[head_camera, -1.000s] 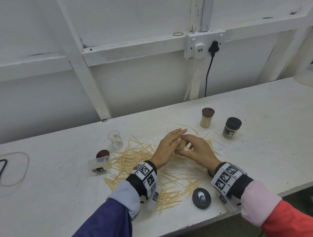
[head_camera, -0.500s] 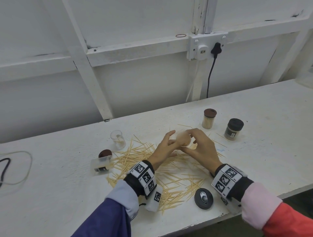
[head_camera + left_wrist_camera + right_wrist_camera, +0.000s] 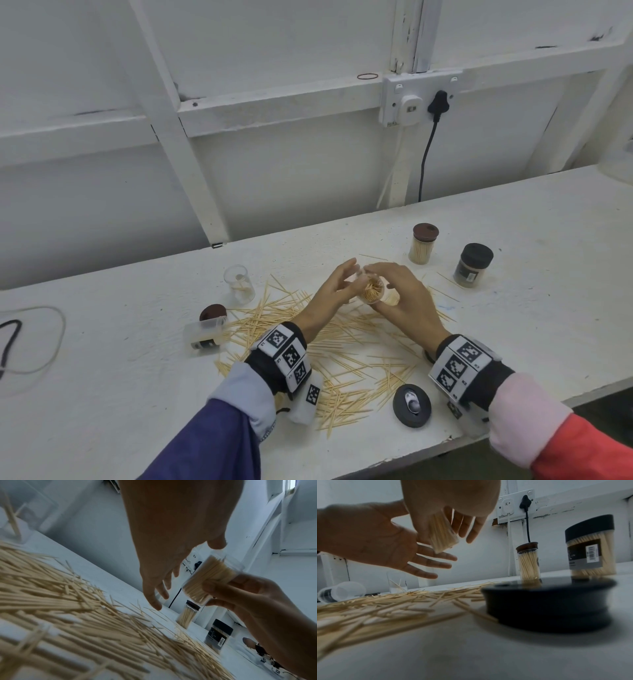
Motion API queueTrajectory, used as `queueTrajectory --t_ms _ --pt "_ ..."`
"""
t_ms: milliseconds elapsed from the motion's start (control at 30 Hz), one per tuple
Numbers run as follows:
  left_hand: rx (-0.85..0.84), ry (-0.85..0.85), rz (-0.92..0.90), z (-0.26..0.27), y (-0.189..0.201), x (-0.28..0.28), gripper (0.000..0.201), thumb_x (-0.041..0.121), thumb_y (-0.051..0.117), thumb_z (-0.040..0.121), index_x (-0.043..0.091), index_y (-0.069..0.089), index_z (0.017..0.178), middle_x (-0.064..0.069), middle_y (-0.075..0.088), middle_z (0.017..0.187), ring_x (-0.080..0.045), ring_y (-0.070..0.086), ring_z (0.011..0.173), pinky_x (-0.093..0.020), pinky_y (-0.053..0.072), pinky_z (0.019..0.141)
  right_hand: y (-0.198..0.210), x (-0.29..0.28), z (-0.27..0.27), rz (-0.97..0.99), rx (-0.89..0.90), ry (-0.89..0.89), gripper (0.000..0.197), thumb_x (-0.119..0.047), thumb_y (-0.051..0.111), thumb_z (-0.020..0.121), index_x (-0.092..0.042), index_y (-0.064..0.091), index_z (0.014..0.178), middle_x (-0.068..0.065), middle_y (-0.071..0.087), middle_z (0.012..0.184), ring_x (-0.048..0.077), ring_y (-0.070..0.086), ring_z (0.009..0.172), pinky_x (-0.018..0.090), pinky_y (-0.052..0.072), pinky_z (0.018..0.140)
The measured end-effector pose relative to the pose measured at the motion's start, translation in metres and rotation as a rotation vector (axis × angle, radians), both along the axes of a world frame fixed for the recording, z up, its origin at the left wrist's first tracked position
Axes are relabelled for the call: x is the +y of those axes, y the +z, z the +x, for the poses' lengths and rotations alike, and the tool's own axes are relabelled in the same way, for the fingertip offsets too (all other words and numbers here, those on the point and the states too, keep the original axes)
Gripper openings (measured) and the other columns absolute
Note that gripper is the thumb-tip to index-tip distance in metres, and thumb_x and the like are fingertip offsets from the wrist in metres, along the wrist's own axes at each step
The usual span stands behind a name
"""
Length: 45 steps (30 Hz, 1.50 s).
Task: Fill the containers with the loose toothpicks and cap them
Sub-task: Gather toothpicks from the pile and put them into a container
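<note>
Clear plastic cylinder packed with pale wooden toothpicks [image 3: 375,291], pinched between thumb and curled fingers of the right hand [image 3: 404,298], tilted with its open mouth toward the left hand [image 3: 330,294] and lifted above the white tabletop [image 3: 102,394]. Left fingers [image 3: 435,561] straight and spread, gripping nothing, palm close beside the cylinder's mouth; contact not clear from the head view. Seen only from the left wrist: right thumb and fingertips wrapped round the cylinder's lower wall [image 3: 208,581]. Seen only from the right wrist: splayed left palm, plus the cylinder's base [image 3: 441,536] half hidden behind the right palm. Beneath both hands, a scatter of loose wooden toothpicks [image 3: 308,346] across the tabletop. Farther left, a small clear upright cup [image 3: 239,283] with a few picks inside, a clear container lying on its side [image 3: 205,334], and a brown round lid [image 3: 213,312] just behind it. Farther right, a slim clear jar with brown cap [image 3: 423,244] and a wider jar with black cap [image 3: 473,264], both full and standing. Near the right wrist, a loose black round lid [image 3: 411,405], blurred and large in the right wrist view.
</note>
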State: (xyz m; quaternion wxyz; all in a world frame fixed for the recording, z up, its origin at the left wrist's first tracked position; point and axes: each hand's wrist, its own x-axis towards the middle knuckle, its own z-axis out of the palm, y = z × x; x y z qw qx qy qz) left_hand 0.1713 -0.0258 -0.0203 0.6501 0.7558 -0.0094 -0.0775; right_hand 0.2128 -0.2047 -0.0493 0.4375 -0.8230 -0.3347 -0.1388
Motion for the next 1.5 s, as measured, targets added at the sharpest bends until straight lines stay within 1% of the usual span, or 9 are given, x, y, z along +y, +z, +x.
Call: queueTrajectory --t_ms 133,367,633,767,1000,1200,1333,1400,1500 --pt "0.032 -0.001 -0.026 -0.001 -0.001 0.000 0.085 0.074 0.042 0.082 0.028 0.027 0.151 0.007 0.034 0.152 -0.009 0.038 0.135 -0.035 0.039 0.108 0.000 0.000 0.000 -0.027 -0.105 -0.079 0.044 -0.029 0.082 0.075 -0.019 0.064 0.115 -0.010 0.061 0.110 0.009 0.056 0.103 0.030 0.052 0.077" --pt "0.030 -0.014 -0.041 0.000 -0.001 -0.003 0.105 0.091 0.041 0.065 0.029 0.031 0.150 0.006 0.038 0.149 -0.010 0.040 0.134 -0.037 0.041 0.107 0.003 -0.001 0.001 -0.051 -0.132 -0.143 0.042 -0.033 0.080 0.074 -0.016 0.065 0.109 -0.007 0.062 0.105 0.012 0.056 0.096 0.030 0.049 0.076" --pt "0.079 -0.023 -0.061 0.003 -0.003 -0.010 0.075 0.068 0.039 0.085 0.027 0.032 0.148 0.003 0.044 0.145 -0.011 0.044 0.132 -0.038 0.045 0.105 0.004 -0.002 0.003 -0.040 -0.100 -0.183 0.043 -0.023 0.082 0.067 -0.015 0.063 0.105 -0.005 0.058 0.101 0.014 0.055 0.092 0.033 0.049 0.071" --pt "0.076 -0.009 -0.112 0.004 0.000 -0.013 0.068 0.062 0.047 0.088 0.024 0.040 0.143 -0.001 0.055 0.133 -0.013 0.056 0.119 -0.034 0.052 0.097 0.003 -0.001 0.002 -0.063 -0.018 -0.136 0.049 -0.035 0.085 0.068 -0.019 0.057 0.104 -0.009 0.056 0.102 0.011 0.053 0.093 0.029 0.047 0.071" --pt "0.012 0.061 -0.008 0.010 -0.003 -0.013 0.056 0.060 0.048 0.084 0.030 0.049 0.131 0.008 0.062 0.121 -0.004 0.060 0.109 -0.028 0.051 0.087 -0.001 -0.005 0.004 -0.008 0.154 0.096 0.062 -0.040 0.072 0.077 -0.032 0.049 0.134 -0.019 0.054 0.132 0.002 0.049 0.122 0.027 0.045 0.098" --pt "0.005 0.020 0.006 0.012 -0.006 -0.014 0.088 0.080 0.033 0.075 0.030 0.035 0.147 0.008 0.044 0.145 -0.009 0.046 0.130 -0.029 0.042 0.101 0.002 -0.005 0.003 -0.008 0.045 -0.068 0.047 -0.050 0.075 0.071 -0.028 0.059 0.108 -0.020 0.060 0.103 -0.001 0.054 0.096 0.019 0.045 0.079" --pt "0.029 -0.003 -0.006 0.012 -0.008 -0.014 0.088 0.081 0.033 0.074 0.030 0.036 0.146 0.008 0.045 0.144 -0.008 0.046 0.130 -0.039 0.040 0.109 0.005 -0.008 0.005 0.041 0.082 -0.206 0.048 -0.049 0.081 0.068 -0.027 0.053 0.100 -0.015 0.057 0.095 0.002 0.054 0.089 0.023 0.044 0.073" --pt "0.036 -0.015 -0.012 0.011 -0.008 -0.014 0.088 0.080 0.035 0.073 0.031 0.036 0.146 0.008 0.046 0.144 -0.006 0.046 0.129 -0.038 0.041 0.108 0.005 -0.008 0.004 -0.032 0.050 -0.174 0.054 -0.060 0.075 0.066 -0.024 0.053 0.100 -0.012 0.056 0.093 0.009 0.054 0.085 0.029 0.045 0.072" --pt "0.046 -0.043 -0.018 0.011 -0.008 -0.015 0.084 0.078 0.039 0.075 0.032 0.036 0.145 0.007 0.046 0.144 -0.005 0.048 0.127 -0.034 0.044 0.104 0.006 -0.009 0.006 0.026 0.090 -0.258 0.055 -0.055 0.080 0.066 -0.022 0.050 0.098 -0.009 0.054 0.091 0.012 0.052 0.083 0.032 0.046 0.069"
